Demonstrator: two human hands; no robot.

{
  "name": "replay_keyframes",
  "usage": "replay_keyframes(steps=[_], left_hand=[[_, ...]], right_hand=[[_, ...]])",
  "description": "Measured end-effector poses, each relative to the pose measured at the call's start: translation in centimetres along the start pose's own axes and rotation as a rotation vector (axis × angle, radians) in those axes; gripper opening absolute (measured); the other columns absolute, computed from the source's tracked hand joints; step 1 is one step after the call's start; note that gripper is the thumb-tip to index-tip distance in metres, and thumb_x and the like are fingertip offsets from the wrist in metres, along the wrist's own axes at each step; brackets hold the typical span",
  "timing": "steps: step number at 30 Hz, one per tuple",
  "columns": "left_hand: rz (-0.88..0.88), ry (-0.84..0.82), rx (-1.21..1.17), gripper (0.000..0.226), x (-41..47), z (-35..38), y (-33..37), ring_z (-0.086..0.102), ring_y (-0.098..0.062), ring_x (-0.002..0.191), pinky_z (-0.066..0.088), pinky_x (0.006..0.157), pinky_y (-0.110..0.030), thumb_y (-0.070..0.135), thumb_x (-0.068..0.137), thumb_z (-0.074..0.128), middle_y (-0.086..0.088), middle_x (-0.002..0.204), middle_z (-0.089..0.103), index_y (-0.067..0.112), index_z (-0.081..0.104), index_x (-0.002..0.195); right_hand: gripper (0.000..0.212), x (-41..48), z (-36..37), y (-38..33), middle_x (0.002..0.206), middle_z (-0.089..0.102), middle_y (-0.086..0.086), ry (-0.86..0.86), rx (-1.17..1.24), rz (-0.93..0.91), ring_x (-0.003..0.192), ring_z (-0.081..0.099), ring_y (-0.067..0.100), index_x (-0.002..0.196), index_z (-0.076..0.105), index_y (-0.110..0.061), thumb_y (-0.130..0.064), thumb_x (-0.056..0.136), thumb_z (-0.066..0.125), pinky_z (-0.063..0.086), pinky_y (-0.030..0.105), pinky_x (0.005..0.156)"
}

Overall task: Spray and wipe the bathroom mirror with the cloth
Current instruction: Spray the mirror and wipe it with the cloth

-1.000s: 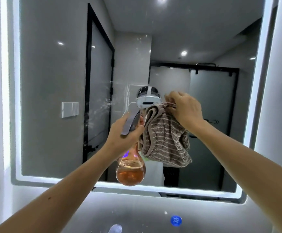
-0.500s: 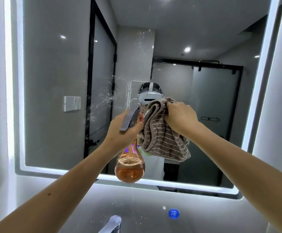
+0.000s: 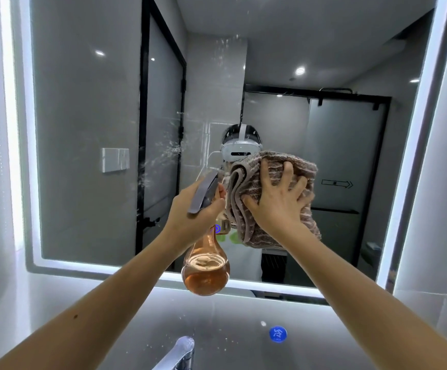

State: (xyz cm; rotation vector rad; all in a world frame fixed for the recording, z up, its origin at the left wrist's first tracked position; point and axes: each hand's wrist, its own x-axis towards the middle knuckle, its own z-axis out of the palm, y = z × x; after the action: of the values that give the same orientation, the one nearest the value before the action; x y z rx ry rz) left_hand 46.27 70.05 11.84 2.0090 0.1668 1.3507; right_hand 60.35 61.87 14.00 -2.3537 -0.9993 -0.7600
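Note:
The bathroom mirror (image 3: 83, 108) fills the wall ahead, framed by a lit white strip, with spray droplets at centre left and near the top middle. My left hand (image 3: 190, 214) grips the neck and grey trigger of a spray bottle (image 3: 205, 268) with amber liquid in its round base, held in front of the mirror's lower middle. My right hand (image 3: 278, 201) presses a brown striped cloth (image 3: 249, 182) flat against the glass with fingers spread, just right of the bottle. The cloth hangs in folds below the palm.
A chrome faucet (image 3: 177, 353) rises at the bottom centre. A round blue sticker (image 3: 277, 334) sits on the grey wall panel under the mirror. White tiled walls flank the mirror on both sides.
My right hand went from pinching the cloth's top edge to spreading its fingers over the cloth against the glass. The view tilted down, showing more of the faucet.

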Motion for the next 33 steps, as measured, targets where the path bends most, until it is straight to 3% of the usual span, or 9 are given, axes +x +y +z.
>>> replay_keyframes(steps=[3, 6, 8, 12, 18, 21, 23, 27, 33], left_hand=[[-0.014, 0.03, 0.032, 0.024, 0.3, -0.5, -0.3, 0.034, -0.016, 0.053, 0.032, 0.054, -0.031, 0.021, 0.07, 0.052, 0.001, 0.053, 0.04, 0.001, 0.054, 0.082], [0.005, 0.052, 0.068, 0.029, 0.4, -0.9, -0.6, 0.031, -0.016, 0.052, 0.029, 0.054, -0.031, 0.022, 0.069, 0.051, 0.001, 0.053, 0.036, -0.004, 0.051, 0.081], [0.009, 0.052, 0.067, 0.027, 0.4, -1.2, -0.8, 0.03, -0.016, 0.05, 0.027, 0.052, -0.03, 0.021, 0.069, 0.05, 0.003, 0.052, 0.035, -0.004, 0.049, 0.078], [-0.008, 0.048, 0.056, 0.012, 0.8, -1.2, -1.0, 0.035, -0.014, 0.053, 0.03, 0.054, -0.028, 0.019, 0.074, 0.054, 0.005, 0.055, 0.039, 0.01, 0.048, 0.07], [-0.136, 0.058, -0.165, 0.015, 0.9, -0.3, -1.2, 0.054, -0.015, 0.079, 0.044, 0.076, -0.033, 0.039, 0.075, 0.056, -0.011, 0.087, 0.061, 0.03, 0.057, 0.087], [-0.153, 0.058, -0.117, 0.014, 1.1, 0.2, -1.9, 0.058, -0.016, 0.078, 0.047, 0.076, -0.034, 0.038, 0.078, 0.056, -0.002, 0.083, 0.063, 0.028, 0.058, 0.086], [-0.156, 0.122, -0.066, 0.012, 1.3, 0.6, -1.9, 0.055, -0.017, 0.067, 0.046, 0.064, -0.032, 0.031, 0.079, 0.056, -0.001, 0.073, 0.06, 0.019, 0.057, 0.078], [-0.196, 0.256, -0.02, 0.026, 1.7, 0.6, -1.2, 0.044, -0.018, 0.055, 0.037, 0.054, -0.031, 0.02, 0.079, 0.053, -0.005, 0.054, 0.048, 0.006, 0.047, 0.058], [-0.27, 0.267, -0.093, 0.027, 2.3, -0.2, -1.8, 0.043, -0.016, 0.055, 0.037, 0.059, -0.03, 0.03, 0.076, 0.058, 0.006, 0.051, 0.048, 0.007, 0.055, 0.061]], right_hand=[[0.085, 0.6, 1.5, 1.8, 0.148, -0.03, -0.002, 0.166, -0.091, -0.129, 0.125, -0.041, 0.036, 0.143, -0.015, -0.034, -0.064, 0.084, 0.04, -0.029, 0.061, 0.093], [0.079, 1.2, 2.2, 2.2, 0.154, -0.011, 0.003, 0.256, -0.184, -0.334, 0.132, -0.035, 0.02, 0.145, 0.001, -0.011, -0.05, 0.089, 0.041, -0.031, 0.038, 0.104], [0.077, 1.6, 2.4, 1.9, 0.15, -0.015, 0.004, 0.234, -0.21, -0.362, 0.135, -0.029, 0.015, 0.141, -0.006, -0.006, -0.047, 0.091, 0.036, -0.028, 0.03, 0.106], [0.076, 1.9, 2.5, 2.5, 0.145, -0.026, 0.001, 0.229, -0.198, -0.345, 0.135, -0.026, 0.015, 0.136, -0.022, -0.014, -0.062, 0.083, 0.005, -0.028, 0.029, 0.104], [0.076, 1.9, 2.1, 2.7, 0.142, -0.032, -0.008, 0.19, -0.145, -0.335, 0.129, -0.035, 0.009, 0.133, -0.027, -0.025, -0.062, 0.09, 0.023, -0.037, 0.029, 0.096], [0.075, 1.8, 2.3, 3.0, 0.142, -0.035, -0.012, 0.185, -0.139, -0.334, 0.128, -0.039, 0.007, 0.133, -0.03, -0.031, -0.069, 0.08, 0.006, -0.039, 0.03, 0.096], [0.075, 2.1, 2.4, 3.1, 0.139, -0.04, -0.015, 0.171, -0.133, -0.337, 0.126, -0.043, 0.006, 0.13, -0.034, -0.033, -0.069, 0.074, -0.001, -0.04, 0.031, 0.094], [0.077, 2.2, 2.3, 3.3, 0.14, -0.039, -0.016, 0.162, -0.145, -0.349, 0.126, -0.042, 0.005, 0.132, -0.031, -0.032, -0.07, 0.074, 0.001, -0.039, 0.03, 0.095], [0.077, 2.3, 2.4, 3.5, 0.143, -0.035, -0.015, 0.145, -0.172, -0.345, 0.129, -0.039, 0.006, 0.134, -0.028, -0.029, -0.069, 0.075, 0.003, -0.037, 0.032, 0.097]])
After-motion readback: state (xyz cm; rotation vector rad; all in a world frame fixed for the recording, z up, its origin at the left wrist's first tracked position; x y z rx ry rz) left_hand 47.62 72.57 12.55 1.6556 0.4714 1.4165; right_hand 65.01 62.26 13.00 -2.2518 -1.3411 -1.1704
